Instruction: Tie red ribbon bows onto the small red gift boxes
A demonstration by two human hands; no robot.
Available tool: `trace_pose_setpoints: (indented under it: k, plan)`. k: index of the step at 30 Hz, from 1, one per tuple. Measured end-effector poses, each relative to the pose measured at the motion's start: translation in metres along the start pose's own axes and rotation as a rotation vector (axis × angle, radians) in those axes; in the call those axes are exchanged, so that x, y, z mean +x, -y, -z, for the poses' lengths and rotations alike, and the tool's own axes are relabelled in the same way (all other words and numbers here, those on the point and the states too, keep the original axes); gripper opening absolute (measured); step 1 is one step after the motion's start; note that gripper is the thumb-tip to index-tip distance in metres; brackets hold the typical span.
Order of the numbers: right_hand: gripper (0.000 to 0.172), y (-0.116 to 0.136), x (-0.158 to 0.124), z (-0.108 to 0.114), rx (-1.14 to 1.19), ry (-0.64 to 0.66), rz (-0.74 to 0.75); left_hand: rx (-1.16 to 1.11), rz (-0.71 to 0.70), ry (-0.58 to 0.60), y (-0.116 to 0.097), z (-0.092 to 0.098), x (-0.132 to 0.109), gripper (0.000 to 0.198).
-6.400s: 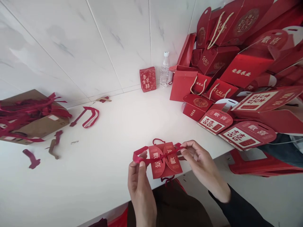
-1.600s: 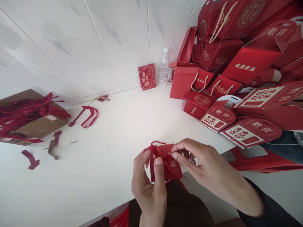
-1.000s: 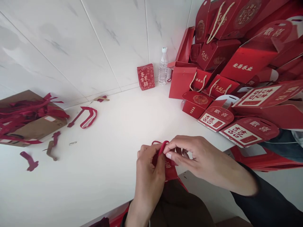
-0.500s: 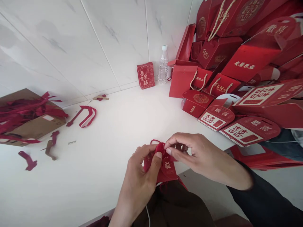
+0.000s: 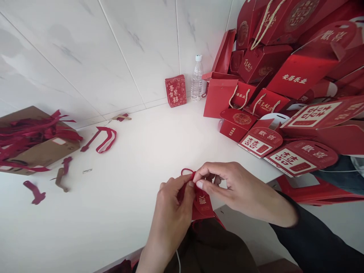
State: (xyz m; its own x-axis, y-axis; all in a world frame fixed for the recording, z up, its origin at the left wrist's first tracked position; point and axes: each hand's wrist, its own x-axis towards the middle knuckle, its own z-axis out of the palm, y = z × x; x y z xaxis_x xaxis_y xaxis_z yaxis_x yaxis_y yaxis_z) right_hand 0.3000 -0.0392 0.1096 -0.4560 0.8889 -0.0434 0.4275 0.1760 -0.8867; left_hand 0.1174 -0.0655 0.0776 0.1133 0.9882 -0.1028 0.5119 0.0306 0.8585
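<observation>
A small red gift box with gold characters sits at the near edge of the white table. My left hand covers its left side, thumb and fingers pinched on a red ribbon at the top of the box. My right hand comes in from the right, its fingertips pinched on the same ribbon, touching the left thumb. A thin red cord loop shows just above the fingers. Most of the box is hidden by both hands.
A brown cardboard box full of red ribbons lies at the left, with loose ribbon pieces near it. A small red box and a water bottle stand by the tiled wall. A heap of red gift bags and boxes fills the right.
Earlier the ribbon was stretched out wide across the box between my hands. Now both hands have drawn together over the box top, pinching the ribbon there.
</observation>
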Motion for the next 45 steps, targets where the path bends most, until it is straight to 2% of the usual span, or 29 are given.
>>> trace_pose_setpoints:
  k: [3,5,7,10,13,16,19,21,25,29,31,34,37,39,42,45]
  plan:
    - [0.012,0.002,0.002,-0.002,0.018,0.007,-0.014,0.121,-0.125,0.100,-0.003,0.001,-0.003,0.020]
    - [0.013,0.003,0.003,-0.003,0.023,0.007,-0.004,0.130,-0.151,0.124,-0.005,0.000,-0.003,0.014]
    - [0.012,0.003,0.003,-0.004,0.021,0.003,0.021,0.087,-0.121,0.116,-0.006,-0.001,-0.002,0.015]
    - [0.017,0.000,0.003,-0.004,0.005,-0.044,0.030,-0.055,-0.067,0.086,-0.005,-0.002,0.002,0.033]
    - [0.022,-0.006,0.001,-0.003,-0.004,-0.061,-0.027,-0.202,-0.023,0.132,-0.003,0.001,0.007,0.039]
    - [0.012,-0.009,0.000,-0.002,0.015,-0.047,-0.085,-0.278,0.036,0.192,-0.001,0.005,0.009,0.040]
    - [0.012,-0.006,-0.002,-0.002,0.065,-0.117,-0.109,-0.315,0.090,0.213,0.000,0.008,0.012,0.043]
    - [0.011,-0.003,-0.005,-0.004,0.094,-0.125,-0.116,-0.350,0.093,0.217,0.001,0.010,0.013,0.039]
    - [0.009,-0.001,-0.012,-0.010,0.070,-0.001,-0.155,-0.451,0.071,0.261,0.001,0.015,0.014,0.031]
    - [0.007,-0.004,-0.016,-0.015,-0.014,0.018,-0.148,-0.458,0.145,0.280,0.002,0.019,0.012,0.021]
    - [0.008,-0.006,-0.017,-0.015,-0.044,-0.023,-0.105,-0.450,0.168,0.264,0.003,0.019,0.011,0.017]
    - [0.031,-0.008,-0.015,-0.014,-0.087,-0.090,-0.008,-0.415,0.147,0.235,0.005,0.018,0.010,0.013]
    - [0.045,-0.010,-0.008,-0.014,-0.058,-0.005,-0.015,-0.369,0.094,0.178,0.007,0.015,0.008,0.014]
    - [0.044,-0.012,-0.003,-0.015,0.000,0.043,-0.056,-0.351,0.053,0.115,0.009,0.012,0.005,0.017]
    - [0.038,-0.015,0.002,-0.017,0.074,0.027,-0.094,-0.276,-0.028,-0.004,0.015,0.004,0.001,0.017]
    - [0.031,-0.017,0.002,-0.019,0.125,0.017,-0.125,-0.097,-0.196,-0.141,0.022,-0.007,-0.002,0.016]
